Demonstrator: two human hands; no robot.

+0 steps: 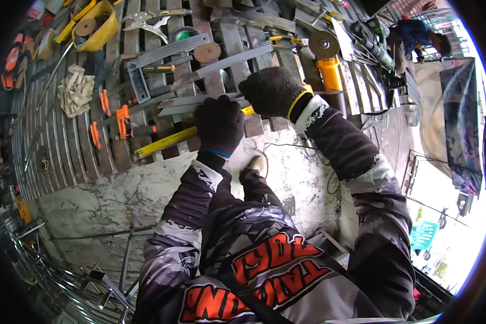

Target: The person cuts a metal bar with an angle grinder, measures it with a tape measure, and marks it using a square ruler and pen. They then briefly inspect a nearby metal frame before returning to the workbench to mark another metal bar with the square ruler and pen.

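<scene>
My left hand (pixel 220 125), in a black knitted glove with a blue cuff, is closed over the yellow blade of a tape measure (pixel 166 142) at the bench's near edge. The blade runs out to the left and shows again between my hands. My right hand (pixel 272 93), gloved in black with a yellow cuff, curls over the same line farther right. Its fingertips are hidden underneath. Flat grey metal strips (pixel 177 106) lie just beyond my left fingers. Past them rest a longer metal bar (pixel 221 67) and a metal angle frame (pixel 170 53).
The slatted metal bench (pixel 86 156) carries orange clamps (pixel 122 121), a crumpled cloth (pixel 76 92), a yellow container (pixel 100 27), locking pliers (pixel 151 24) and an angle grinder (pixel 329 73). Another person (pixel 416 38) crouches at upper right. Metal tubes (pixel 65 286) lie at lower left.
</scene>
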